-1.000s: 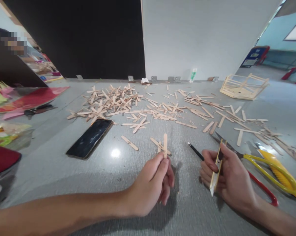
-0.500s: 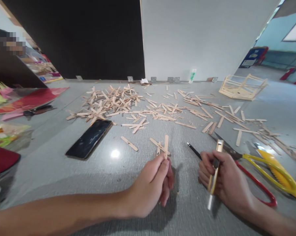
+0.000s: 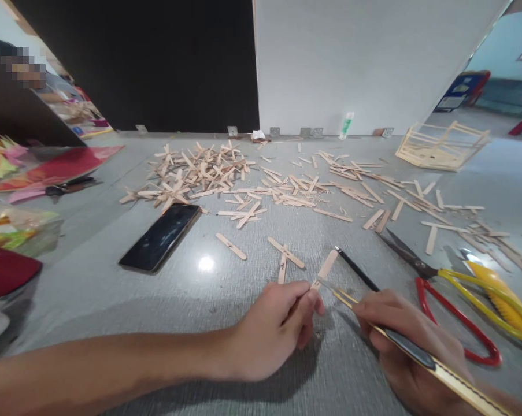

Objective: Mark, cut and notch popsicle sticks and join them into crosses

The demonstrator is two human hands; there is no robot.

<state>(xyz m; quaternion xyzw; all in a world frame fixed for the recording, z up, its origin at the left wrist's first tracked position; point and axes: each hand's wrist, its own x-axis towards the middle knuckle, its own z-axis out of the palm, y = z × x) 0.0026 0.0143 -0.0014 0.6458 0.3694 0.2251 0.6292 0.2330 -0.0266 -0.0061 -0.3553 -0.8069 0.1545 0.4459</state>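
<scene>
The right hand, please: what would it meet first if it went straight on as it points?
Likely the wooden stick in the left hand; the cutter knife points at it, though contact is unclear.

Blk panel (image 3: 148, 63) beside wht panel (image 3: 365, 63), blue wall (image 3: 503, 60) far R.

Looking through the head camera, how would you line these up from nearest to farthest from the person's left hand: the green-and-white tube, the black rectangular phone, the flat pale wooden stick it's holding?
1. Flat pale wooden stick: held in the left hand.
2. Black rectangular phone: off to the left.
3. Green-and-white tube: at the back, by the pale panel.
</scene>
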